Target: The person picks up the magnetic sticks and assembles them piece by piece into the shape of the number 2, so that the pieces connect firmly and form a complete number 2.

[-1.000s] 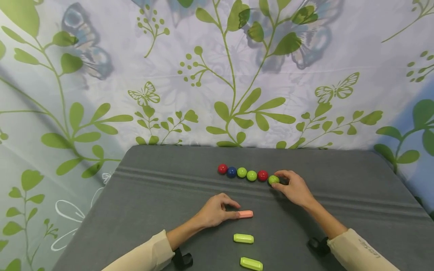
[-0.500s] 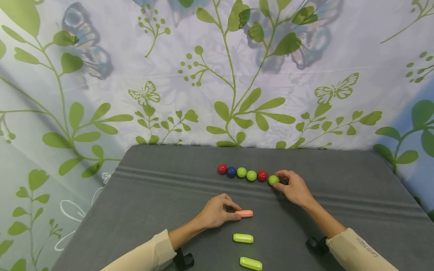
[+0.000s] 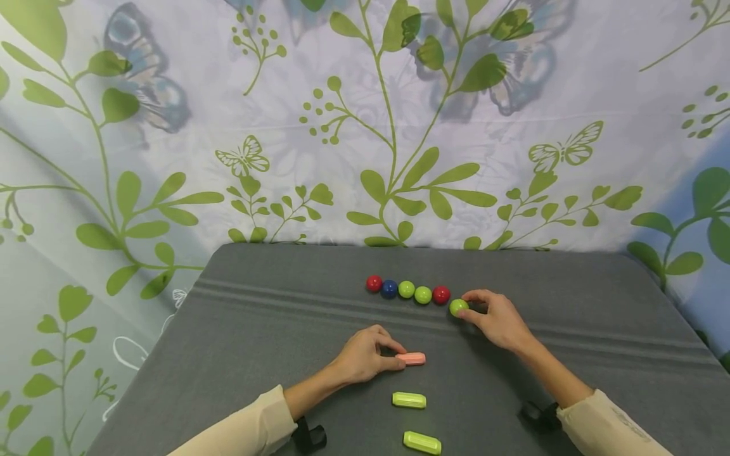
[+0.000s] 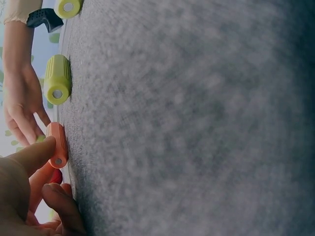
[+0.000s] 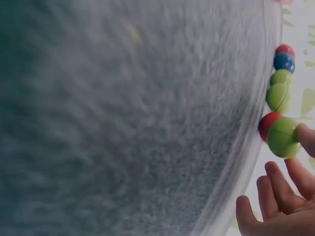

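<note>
Where the left hand (image 3: pixel 365 356) works: thumb and forefinger pinch the left end of a coral stick (image 3: pixel 415 359), the gap between them narrowed to its thickness, at least one other finger bent beside them.

Coral stick: held down by the gray tabletop (image 3: pixel 274 335), nearer the person than a row of balls. Its ribbed long axis runs left to right, almost level in the head view, the free end pointing right, away from the hand. From the left wrist, a pale disc shows in the end facing the camera.

Right hand (image 3: pixel 500 320): farther out over the table, thumb and forefinger hold a green ball (image 3: pixel 458 308) between them; the right wrist view shows the remaining fingers spread clear of it.

Green ball: at the row's right end, just beside a red ball (image 3: pixel 441 295); a seam line crosses its round surface. Whether the two touch cannot be told.

Rest of the row: from left, red, blue, green and green balls, close together, the line slanting slightly toward the person at right.

Lime sticks: two lie nearer the person; the farther stick (image 3: pixel 409 400) runs nearly parallel to the coral one, the nearer stick (image 3: pixel 422 443) angles its right end toward the person.

Backdrop: leaf-and-butterfly cloth (image 3: pixel 308 164) behind the table.
</note>
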The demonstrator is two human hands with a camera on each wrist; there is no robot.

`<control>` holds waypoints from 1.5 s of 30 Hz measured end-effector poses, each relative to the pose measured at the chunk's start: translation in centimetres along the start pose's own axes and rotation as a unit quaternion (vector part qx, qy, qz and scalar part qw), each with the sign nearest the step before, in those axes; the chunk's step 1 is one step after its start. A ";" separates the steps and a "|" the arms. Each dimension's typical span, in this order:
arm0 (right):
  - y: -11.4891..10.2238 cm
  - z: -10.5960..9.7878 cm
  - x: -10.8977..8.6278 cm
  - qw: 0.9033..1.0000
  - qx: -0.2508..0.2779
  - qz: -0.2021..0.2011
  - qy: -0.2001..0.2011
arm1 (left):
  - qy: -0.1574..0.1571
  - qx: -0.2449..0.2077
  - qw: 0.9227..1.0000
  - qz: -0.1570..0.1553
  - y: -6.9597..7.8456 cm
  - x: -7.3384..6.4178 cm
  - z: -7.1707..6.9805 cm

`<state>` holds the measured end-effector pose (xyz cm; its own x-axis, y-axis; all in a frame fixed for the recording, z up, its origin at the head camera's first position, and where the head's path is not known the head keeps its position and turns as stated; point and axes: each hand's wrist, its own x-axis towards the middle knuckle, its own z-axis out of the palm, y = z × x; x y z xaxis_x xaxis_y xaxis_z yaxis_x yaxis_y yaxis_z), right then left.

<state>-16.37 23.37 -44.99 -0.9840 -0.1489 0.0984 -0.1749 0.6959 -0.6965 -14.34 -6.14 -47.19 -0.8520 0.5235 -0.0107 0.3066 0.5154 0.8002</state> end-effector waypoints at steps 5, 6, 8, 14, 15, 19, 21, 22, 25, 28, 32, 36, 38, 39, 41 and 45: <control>-1.2 0.2 -1.2 0.999 0.017 -0.037 -0.011 | -0.005 0.001 1.000 -0.005 -0.1 0.0 -0.1; -1.4 0.3 -1.4 0.999 0.019 -0.043 -0.012 | -0.005 0.001 1.000 -0.006 -0.1 0.0 -0.1; -1.8 0.5 -1.7 0.998 0.023 -0.050 -0.016 | -0.006 0.004 1.000 -0.009 -0.1 0.1 -0.2; -2.3 1.4 -2.2 0.997 0.015 -0.061 -0.036 | -0.007 0.012 1.000 -0.007 -0.1 0.2 -0.2; -2.3 1.5 -2.3 0.997 0.009 -0.062 -0.039 | -0.007 0.012 1.000 -0.005 -0.1 0.2 -0.2; -2.4 1.8 -2.4 0.997 -0.016 -0.066 -0.042 | -0.006 0.013 1.000 -0.001 -0.1 0.1 -0.3; -2.3 1.9 -2.4 0.997 -0.022 -0.065 -0.043 | -0.006 0.013 1.000 -0.001 0.0 0.1 -0.2; -2.3 1.9 -2.4 0.997 -0.024 -0.065 -0.042 | -0.006 0.013 1.000 0.000 0.0 0.1 -0.2; -2.2 1.9 -2.4 0.997 -0.024 -0.063 -0.043 | -0.005 0.014 1.000 0.001 -0.1 0.1 -0.2; -2.2 1.9 -2.4 0.997 -0.021 -0.060 -0.043 | -0.005 0.018 1.000 0.003 0.0 0.1 -0.2; -2.2 1.8 -2.5 0.997 -0.015 -0.054 -0.045 | -0.005 0.017 1.000 0.004 0.0 0.2 -0.3; -2.2 1.6 -2.6 0.998 -0.011 -0.053 -0.046 | -0.014 -0.004 1.000 -0.001 -0.1 0.3 -0.5; -2.2 1.6 -2.6 0.998 -0.008 -0.053 -0.046 | -0.018 -0.013 1.000 0.000 0.0 0.5 -0.8; -2.2 1.6 -2.6 0.997 -0.008 -0.053 -0.046 | -0.021 -0.021 1.000 0.000 0.0 0.6 -1.0; -2.1 1.6 -2.6 0.998 -0.006 -0.052 -0.045 | -0.022 -0.037 0.999 0.002 0.0 0.8 -1.3; -1.9 1.7 -2.6 0.998 -0.006 -0.052 -0.044 | -0.019 -0.048 0.999 0.007 0.1 1.6 -1.7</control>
<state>-13.37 21.25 -45.12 -0.9538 -0.2809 0.1071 -0.2767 0.6815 -0.6775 -16.37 -6.40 -46.06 -0.8311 0.5557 -0.0208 0.2742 0.4421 0.8540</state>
